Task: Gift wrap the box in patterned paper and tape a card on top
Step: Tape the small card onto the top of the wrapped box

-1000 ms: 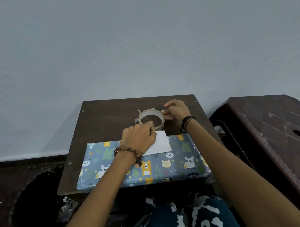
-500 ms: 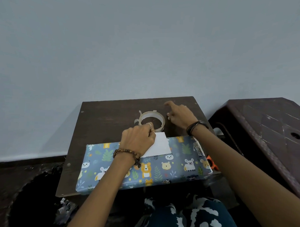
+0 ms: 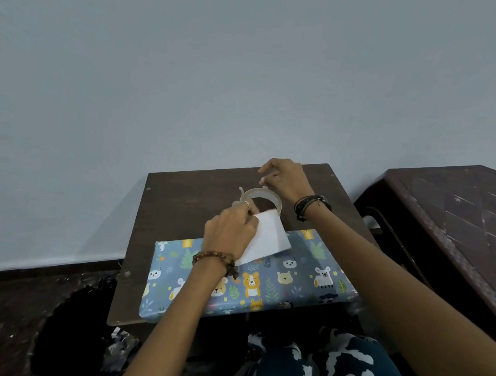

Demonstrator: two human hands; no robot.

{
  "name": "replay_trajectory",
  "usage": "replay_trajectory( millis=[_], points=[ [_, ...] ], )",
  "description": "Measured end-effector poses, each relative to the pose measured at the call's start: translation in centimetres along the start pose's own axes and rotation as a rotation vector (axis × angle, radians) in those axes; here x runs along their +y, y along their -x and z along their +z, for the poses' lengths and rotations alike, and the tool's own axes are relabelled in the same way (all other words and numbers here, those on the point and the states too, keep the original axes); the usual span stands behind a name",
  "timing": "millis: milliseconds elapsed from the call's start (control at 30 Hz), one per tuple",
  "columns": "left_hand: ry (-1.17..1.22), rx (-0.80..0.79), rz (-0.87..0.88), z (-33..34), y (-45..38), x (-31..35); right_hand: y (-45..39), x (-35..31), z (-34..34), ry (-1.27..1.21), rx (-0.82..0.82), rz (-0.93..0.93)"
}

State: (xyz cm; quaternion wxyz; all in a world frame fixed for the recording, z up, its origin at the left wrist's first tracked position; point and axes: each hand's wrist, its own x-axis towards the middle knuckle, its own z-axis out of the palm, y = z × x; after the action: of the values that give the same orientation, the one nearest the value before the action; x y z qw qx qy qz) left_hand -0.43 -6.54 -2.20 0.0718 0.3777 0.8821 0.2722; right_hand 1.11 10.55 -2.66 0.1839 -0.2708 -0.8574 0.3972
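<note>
Head view: left hand [image 3: 230, 229] is gripping the white card [image 3: 269, 237] over the wrapped box [image 3: 294, 282]; right hand [image 3: 283, 178] is pinching tape at the tape roll [image 3: 262, 196] near the table [image 3: 190, 197] far edge.

the wrapped box [image 3: 266, 284] lies along the near edge of the small dark table [image 3: 184, 202]. the left hand [image 3: 230, 232] holds the white card [image 3: 267, 239] against its far side. the right hand [image 3: 283, 178] pinches a tab on the tape roll [image 3: 277, 198] behind it.
</note>
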Motion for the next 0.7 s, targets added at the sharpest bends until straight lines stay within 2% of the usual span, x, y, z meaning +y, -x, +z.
replay_trajectory(
  millis=[100, 233, 300, 367, 567, 700],
  points=[
    [0.323, 0.103, -0.116, -1.2, 0.5, -1.3, 0.0, -0.8, -0.5, -0.044, -0.020, 0.037],
    [0.806, 0.158, -0.233, -1.1, 1.2, -2.1, 0.8, -0.5, -2.2, -0.483, -0.096, 0.215],
    [0.872, 0.156, -0.257, -0.7, 1.3, -2.4, 1.3, 0.0, -2.9, -0.687, -0.124, 0.281],
    [0.881, 0.156, -0.246, -0.4, 1.3, -2.5, 1.5, 0.6, -3.6, -0.790, -0.122, 0.317],
    [0.879, 0.161, -0.228, -0.3, 1.3, -2.6, 1.5, 1.8, -5.1, -0.743, -0.076, 0.376],
    [0.877, 0.174, -0.228, -0.1, 1.3, -2.7, 1.3, 2.9, -4.3, -0.374, 0.047, 0.373]
  ],
)
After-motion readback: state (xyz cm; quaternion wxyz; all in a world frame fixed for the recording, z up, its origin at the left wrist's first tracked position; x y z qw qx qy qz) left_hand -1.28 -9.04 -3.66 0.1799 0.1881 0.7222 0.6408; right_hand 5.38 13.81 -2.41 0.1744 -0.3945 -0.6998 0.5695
